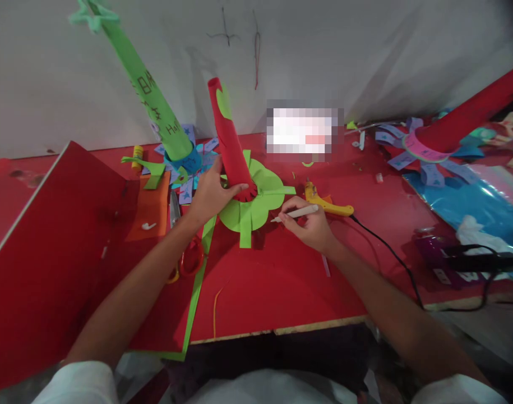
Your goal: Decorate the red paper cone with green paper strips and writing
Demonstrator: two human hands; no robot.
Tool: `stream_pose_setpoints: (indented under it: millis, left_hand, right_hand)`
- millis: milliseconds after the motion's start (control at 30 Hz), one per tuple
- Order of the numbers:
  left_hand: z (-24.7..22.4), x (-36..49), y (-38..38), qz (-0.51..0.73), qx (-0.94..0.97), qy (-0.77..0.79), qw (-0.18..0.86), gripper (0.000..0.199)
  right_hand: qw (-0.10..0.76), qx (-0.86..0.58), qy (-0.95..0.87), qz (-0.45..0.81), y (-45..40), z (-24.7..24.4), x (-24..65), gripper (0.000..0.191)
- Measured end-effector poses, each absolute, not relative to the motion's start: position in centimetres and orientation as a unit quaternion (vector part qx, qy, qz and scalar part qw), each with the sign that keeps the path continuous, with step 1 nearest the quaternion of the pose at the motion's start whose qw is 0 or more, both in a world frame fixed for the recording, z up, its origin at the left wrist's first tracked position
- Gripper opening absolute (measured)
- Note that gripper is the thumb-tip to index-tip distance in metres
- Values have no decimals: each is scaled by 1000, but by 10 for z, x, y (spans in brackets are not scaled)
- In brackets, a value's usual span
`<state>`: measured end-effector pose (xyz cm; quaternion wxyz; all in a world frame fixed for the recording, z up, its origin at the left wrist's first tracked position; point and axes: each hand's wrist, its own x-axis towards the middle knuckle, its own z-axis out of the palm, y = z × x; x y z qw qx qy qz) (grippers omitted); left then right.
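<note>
A red paper tube (232,143) stands, slightly tilted, on a green flower-shaped paper base (264,213) with strips sticking out over its edge. My left hand (215,193) is wrapped round the lower part of the tube, thumb in front near its notched foot. In my right hand (309,224) is a white pen (300,211), its tip pointing left just beside the green base. Whether the tip touches the base I cannot tell. A yellow glue gun (329,206) lies right behind my right hand.
Taller green (144,90) and red (483,106) paper tubes stand at left and right. Scissors (192,257) lie by my left forearm. A black cord (391,255) runs from the glue gun. A red board (58,252) rises at left; a blue plastic packet (458,207) lies right.
</note>
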<state>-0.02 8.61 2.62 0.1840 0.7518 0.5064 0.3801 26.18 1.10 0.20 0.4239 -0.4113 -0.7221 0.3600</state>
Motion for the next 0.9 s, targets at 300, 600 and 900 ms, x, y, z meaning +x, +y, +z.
stream_pose_setpoints:
  millis: [300, 600, 900]
  left_hand:
    - [3, 24, 69, 381, 749, 519, 155, 70]
    - [-8, 24, 71, 367, 750, 532, 143, 74]
    - [6, 12, 52, 456, 733, 497, 89, 29]
  right_hand:
    - [428, -422, -743, 295, 11, 6, 262, 19]
    - [445, -445, -721, 289, 12, 3, 263, 24]
    - [414, -459, -706, 347, 18, -3, 263, 30]
